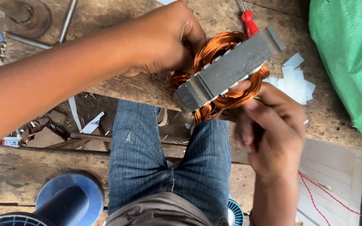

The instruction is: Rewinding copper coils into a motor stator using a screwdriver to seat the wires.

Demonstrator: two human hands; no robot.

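A grey steel motor stator (pixel 227 69) wound with copper wire coils (pixel 214 48) rests on the edge of a worn wooden bench (pixel 139 86). My left hand (pixel 164 39) grips the copper coils on the stator's far left side. My right hand (pixel 273 134) is closed at the coils on the near right side, fingers pinched together against the windings; what lies between the fingertips is hidden. White insulation slips stick out along the stator's slots.
A red-handled screwdriver (pixel 249 21) lies behind the stator. White paper pieces (pixel 296 83) sit to its right, next to a green woven sack (pixel 350 58). Blue fan parts (pixel 70 201) lie by my jeans-clad legs (pixel 168 163). Metal rods (pixel 68 19) are at top left.
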